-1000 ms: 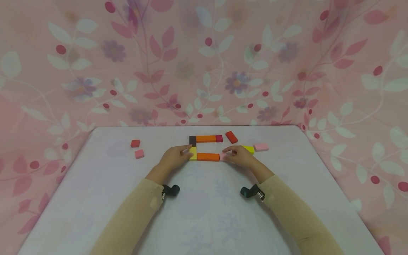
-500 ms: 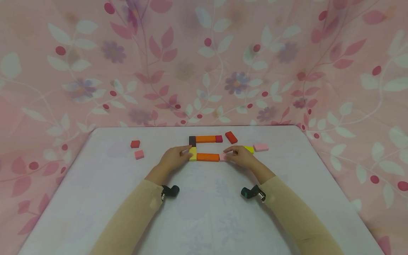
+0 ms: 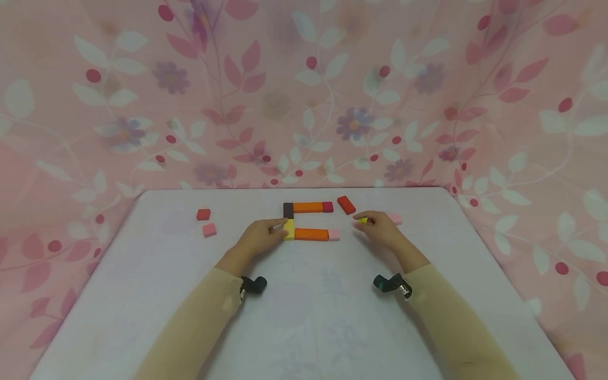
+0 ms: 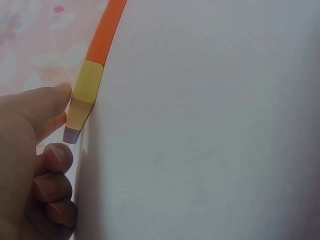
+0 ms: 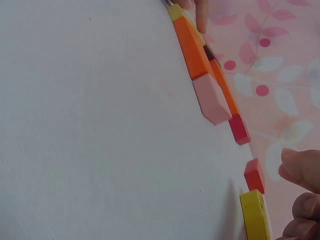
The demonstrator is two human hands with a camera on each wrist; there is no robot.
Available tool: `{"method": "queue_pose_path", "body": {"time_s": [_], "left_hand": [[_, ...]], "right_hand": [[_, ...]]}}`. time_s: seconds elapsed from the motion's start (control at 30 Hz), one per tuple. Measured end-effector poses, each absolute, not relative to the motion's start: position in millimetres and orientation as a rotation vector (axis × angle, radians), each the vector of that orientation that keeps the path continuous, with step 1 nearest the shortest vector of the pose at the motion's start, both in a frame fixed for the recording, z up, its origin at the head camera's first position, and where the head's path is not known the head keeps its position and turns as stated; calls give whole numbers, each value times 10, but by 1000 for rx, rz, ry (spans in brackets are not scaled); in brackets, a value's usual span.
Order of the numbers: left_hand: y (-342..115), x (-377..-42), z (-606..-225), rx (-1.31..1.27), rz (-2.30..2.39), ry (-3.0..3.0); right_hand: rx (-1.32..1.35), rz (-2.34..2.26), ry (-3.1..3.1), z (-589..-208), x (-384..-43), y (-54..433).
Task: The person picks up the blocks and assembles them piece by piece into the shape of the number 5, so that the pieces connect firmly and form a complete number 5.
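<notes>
Colored blocks lie end to end in the head view: a yellow block, a dark brown block, two orange blocks, a crimson block and a small pink block. My left hand holds the yellow block at the left side by thumb and forefinger. My right hand hovers by another yellow block, fingers loosely curled and thumb apart from it. That block is partly hidden by the hand in the head view.
A red block lies behind the right hand, and a longer pink block shows beyond it, partly covered. Off to the left sit a small red block and a small pink one. The white table ends at a floral cloth.
My right hand has let go of the small pink block and moved right, over to the loose yellow block. The left hand stays at its place.
</notes>
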State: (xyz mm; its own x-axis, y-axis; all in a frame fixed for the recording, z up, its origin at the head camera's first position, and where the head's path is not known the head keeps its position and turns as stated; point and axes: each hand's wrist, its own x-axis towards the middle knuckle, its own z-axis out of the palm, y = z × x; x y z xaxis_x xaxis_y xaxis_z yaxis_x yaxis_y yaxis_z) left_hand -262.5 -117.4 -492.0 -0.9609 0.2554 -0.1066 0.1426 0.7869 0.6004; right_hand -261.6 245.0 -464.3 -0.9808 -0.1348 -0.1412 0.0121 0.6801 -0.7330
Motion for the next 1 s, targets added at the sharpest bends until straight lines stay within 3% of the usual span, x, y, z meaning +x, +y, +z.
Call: {"method": "queue_pose_path", "body": {"time_s": [0.4, 1.0], "left_hand": [[-1186, -2600, -4872, 382, 875, 2823], [-1183, -2591, -4885, 402, 888, 2835]], "right_hand": [[20, -1056, 2777, -4632, -2675, 2798], [22, -942, 2742, -4614, -2524, 2754]]}}
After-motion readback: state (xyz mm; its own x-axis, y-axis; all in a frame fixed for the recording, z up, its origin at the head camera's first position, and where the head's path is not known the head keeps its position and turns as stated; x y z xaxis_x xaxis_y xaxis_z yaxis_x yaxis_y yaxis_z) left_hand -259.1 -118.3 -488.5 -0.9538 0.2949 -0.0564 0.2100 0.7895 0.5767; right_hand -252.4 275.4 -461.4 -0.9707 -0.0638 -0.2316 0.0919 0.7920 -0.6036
